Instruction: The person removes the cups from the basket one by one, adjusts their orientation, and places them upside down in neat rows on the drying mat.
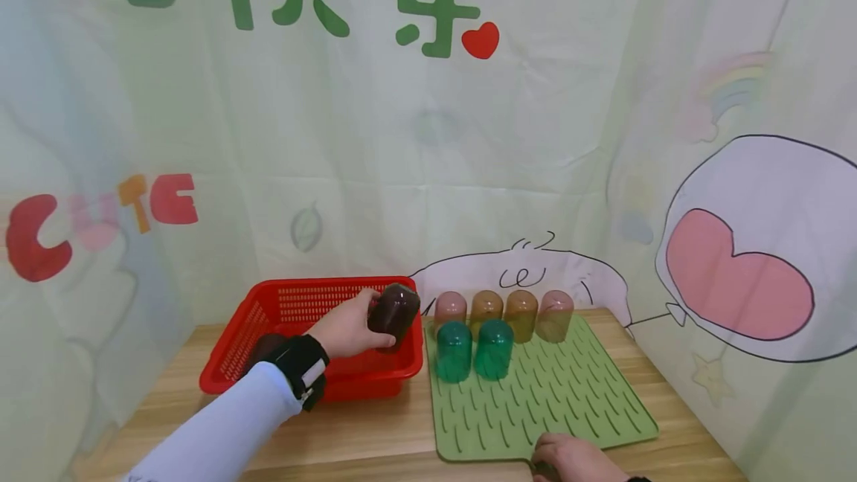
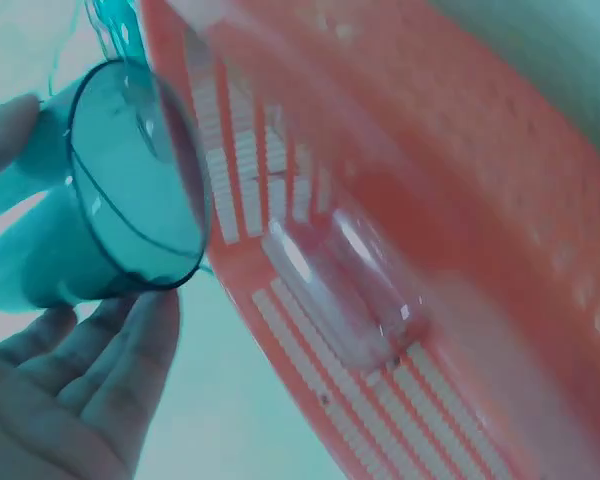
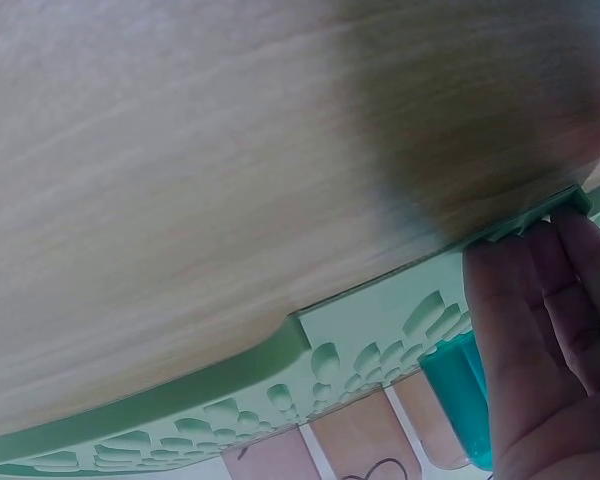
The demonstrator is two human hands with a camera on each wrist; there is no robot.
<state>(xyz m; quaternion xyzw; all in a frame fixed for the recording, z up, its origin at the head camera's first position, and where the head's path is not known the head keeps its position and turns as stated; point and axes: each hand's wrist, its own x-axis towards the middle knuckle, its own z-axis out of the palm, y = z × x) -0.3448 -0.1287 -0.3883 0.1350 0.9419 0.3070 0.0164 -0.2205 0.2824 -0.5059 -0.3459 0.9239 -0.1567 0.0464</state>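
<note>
My left hand (image 1: 351, 326) grips a see-through green cup (image 2: 130, 190), tilted, over the right side of a red plastic basket (image 1: 230, 344). The cup looks dark in the head view. Inside the basket lies a clear, pinkish cup (image 2: 345, 290) on its side. Down at the near edge of a green drying mat (image 1: 535, 407), my right hand (image 1: 572, 458) rests with its fingertips against the mat's rim by a small spout; its thumb is hidden. Two green cups (image 1: 454, 352) stand upside down on the mat.
Behind the green cups, a row of upturned pink and amber cups (image 1: 487, 311) runs along the mat's far side. The basket stands left of the mat on a wooden table (image 1: 361, 441). A printed curtain (image 1: 375, 132) closes off the back and sides.
</note>
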